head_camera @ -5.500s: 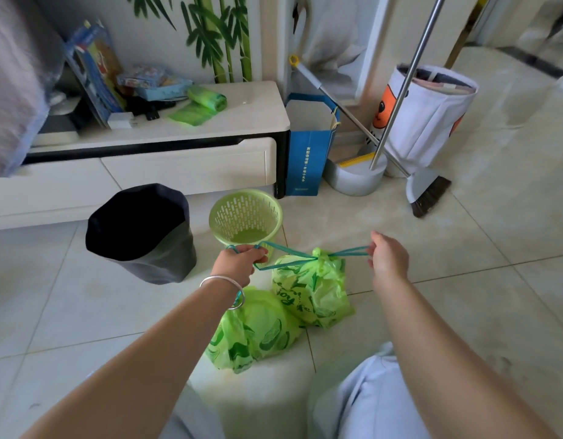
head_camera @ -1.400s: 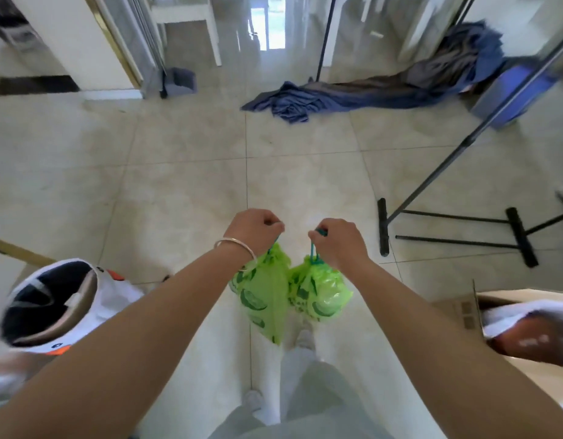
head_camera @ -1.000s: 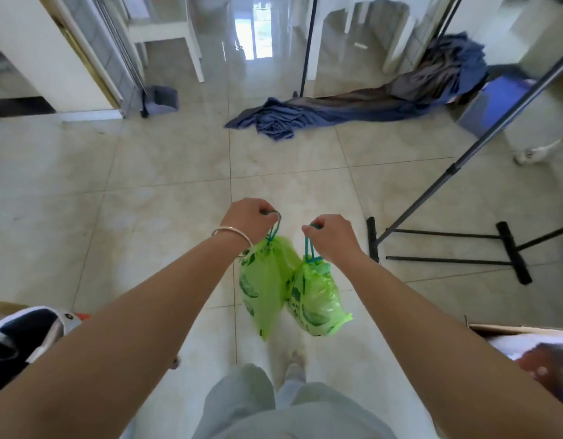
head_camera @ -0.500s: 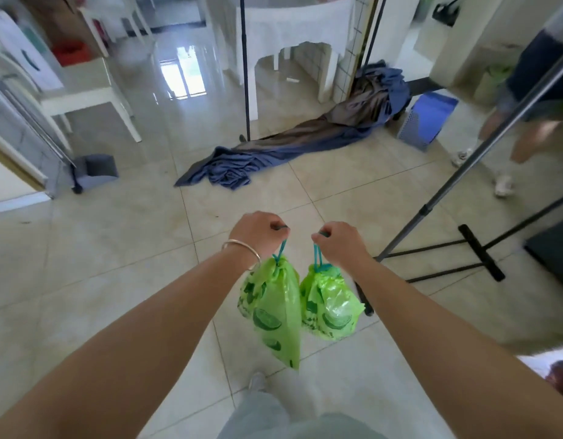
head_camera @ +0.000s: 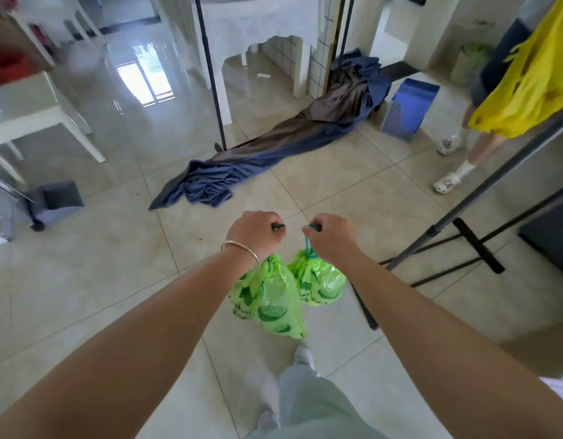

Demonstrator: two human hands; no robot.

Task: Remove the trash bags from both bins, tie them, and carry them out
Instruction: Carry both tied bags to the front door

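Hanging tied above the tiled floor (head_camera: pixel 84 280), two green trash bags are carried side by side, the longer bag (head_camera: pixel 270 299) gripped by its drawstring in the left hand (head_camera: pixel 255 231) and the rounder bag (head_camera: pixel 318 285) in the right hand (head_camera: pixel 329 237), with open floor ahead before a blue cloth (head_camera: pixel 274 147).

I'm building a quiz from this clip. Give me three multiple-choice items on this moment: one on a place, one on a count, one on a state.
1. Where is the blue cloth?
A. on the floor ahead
B. on a chair
C. in the left hand

2. How many green bags are carried?
A. one
B. two
C. four

3. What state are the bags in?
A. open
B. torn
C. cinched shut

Answers:
1 A, it sprawls over the tiles beyond the hands.
2 B, the left bag hangs from the left hand, the right bag from the right hand.
3 C, both necks are gathered tight by drawstrings.
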